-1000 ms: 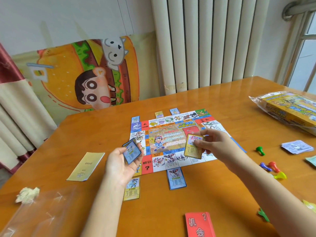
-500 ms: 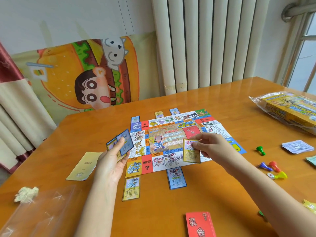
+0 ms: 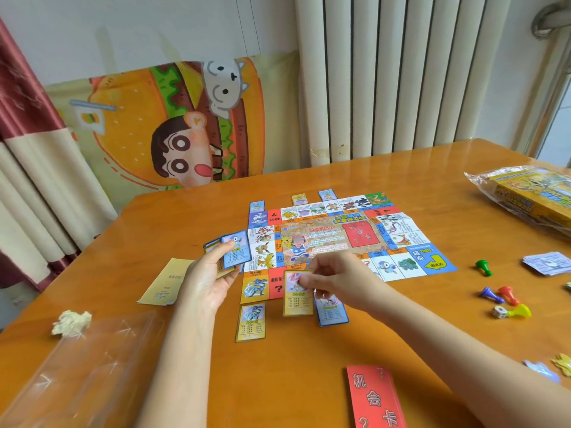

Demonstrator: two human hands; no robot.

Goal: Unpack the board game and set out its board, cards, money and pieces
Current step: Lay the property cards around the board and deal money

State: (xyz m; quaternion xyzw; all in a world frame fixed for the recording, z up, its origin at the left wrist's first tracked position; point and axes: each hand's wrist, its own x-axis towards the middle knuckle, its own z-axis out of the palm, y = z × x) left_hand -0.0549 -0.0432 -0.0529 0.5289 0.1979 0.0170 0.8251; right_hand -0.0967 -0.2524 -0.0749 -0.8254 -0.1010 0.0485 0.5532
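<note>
Yellow card (image 3: 298, 299) pinched by right hand (image 3: 340, 282) fingers (image 3: 318, 270) has dropped to board (image 3: 401, 239) edge; left hand (image 3: 210, 273) grips stack (image 3: 236, 253).

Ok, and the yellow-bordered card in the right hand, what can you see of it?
The yellow-bordered card is thin and glossy-looking, face up in portrait: a pinkish figure on a pale panel above, rows of print below, too small to read. The right hand pinches its upper right corner. Its top overlaps the near edge of the board; its bottom is over the table, between a yellow card and a blue card. Whether it lies flat I cannot tell.
</note>
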